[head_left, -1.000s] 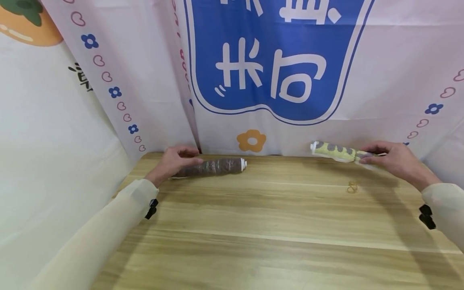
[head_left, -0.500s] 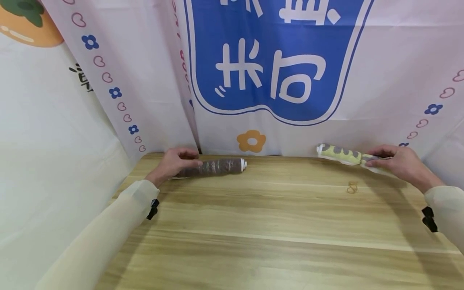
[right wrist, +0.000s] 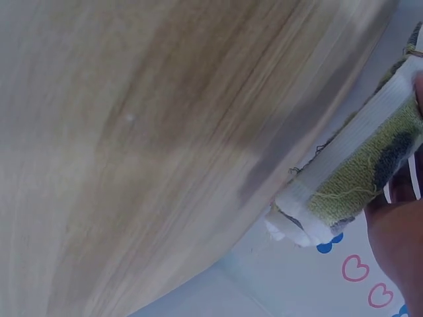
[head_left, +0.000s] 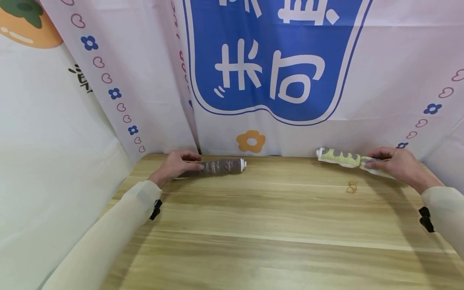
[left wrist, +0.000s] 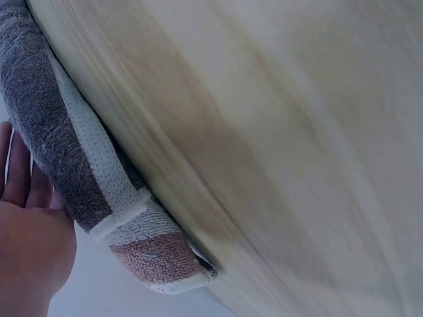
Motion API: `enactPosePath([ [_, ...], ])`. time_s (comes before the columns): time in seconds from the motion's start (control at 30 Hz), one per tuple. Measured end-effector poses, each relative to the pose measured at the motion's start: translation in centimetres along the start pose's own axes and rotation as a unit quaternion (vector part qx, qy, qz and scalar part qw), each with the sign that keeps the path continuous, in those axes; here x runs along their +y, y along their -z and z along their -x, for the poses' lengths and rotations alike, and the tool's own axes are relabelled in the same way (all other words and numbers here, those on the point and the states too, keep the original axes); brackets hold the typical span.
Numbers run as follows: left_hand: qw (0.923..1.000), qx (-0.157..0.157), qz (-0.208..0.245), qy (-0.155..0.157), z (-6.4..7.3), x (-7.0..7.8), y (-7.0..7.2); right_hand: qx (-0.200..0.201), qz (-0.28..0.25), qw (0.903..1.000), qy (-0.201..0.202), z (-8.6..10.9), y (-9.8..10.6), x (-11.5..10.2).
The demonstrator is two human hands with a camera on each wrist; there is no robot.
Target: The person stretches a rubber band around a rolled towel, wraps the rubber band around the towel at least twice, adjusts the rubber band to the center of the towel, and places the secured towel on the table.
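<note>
Shifted slightly right and lower, yellow-grey roll (head_left: pixel 340 157) pinched in the right hand (head_left: pixel 399 164), dark roll (head_left: pixel 221 166) held in the left hand (head_left: pixel 177 164), thin loops (yellowish) (head_left: pixel 351 186) on the bench (head_left: pixel 253 225), nearer the right hand.

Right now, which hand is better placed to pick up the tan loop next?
Probably the right hand: the tan loop lies nearer it. The left hand is across the table, holding the dark roll. The right holds the spotted roll, so likely release that first.
</note>
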State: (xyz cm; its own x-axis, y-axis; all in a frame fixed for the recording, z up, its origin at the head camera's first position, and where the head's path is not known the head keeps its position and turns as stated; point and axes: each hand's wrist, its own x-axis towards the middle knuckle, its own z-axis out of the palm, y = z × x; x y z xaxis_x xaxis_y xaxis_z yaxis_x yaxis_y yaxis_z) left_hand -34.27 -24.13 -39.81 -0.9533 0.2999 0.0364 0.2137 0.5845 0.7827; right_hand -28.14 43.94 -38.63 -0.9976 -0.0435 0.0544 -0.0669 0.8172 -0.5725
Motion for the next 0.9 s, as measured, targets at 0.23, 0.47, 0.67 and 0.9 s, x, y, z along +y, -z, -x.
enactPosePath([
  [0.23, 1.0000, -0.006, -0.002, 0.004, -0.1, 0.3, -0.2, 0.012, 0.003, 0.9999, 0.008, -0.2, -0.5, 0.3],
  [0.47, 0.9999, -0.010, 0.001, 0.003, -0.3, 0.1, -0.3, 0.013, 0.008, 0.9997, 0.021, -0.4, -0.8, 0.4],
  [0.67, 0.9996, -0.013, -0.022, -0.007, -0.5, 0.0, -0.5, 0.012, 0.011, 0.9996, 0.025, -0.5, -1.1, 0.6],
  [0.9, 0.9989, -0.014, -0.044, -0.008, -0.7, -0.3, -0.6, 0.009, 0.014, 0.9994, 0.030, -0.6, -1.5, 0.8],
])
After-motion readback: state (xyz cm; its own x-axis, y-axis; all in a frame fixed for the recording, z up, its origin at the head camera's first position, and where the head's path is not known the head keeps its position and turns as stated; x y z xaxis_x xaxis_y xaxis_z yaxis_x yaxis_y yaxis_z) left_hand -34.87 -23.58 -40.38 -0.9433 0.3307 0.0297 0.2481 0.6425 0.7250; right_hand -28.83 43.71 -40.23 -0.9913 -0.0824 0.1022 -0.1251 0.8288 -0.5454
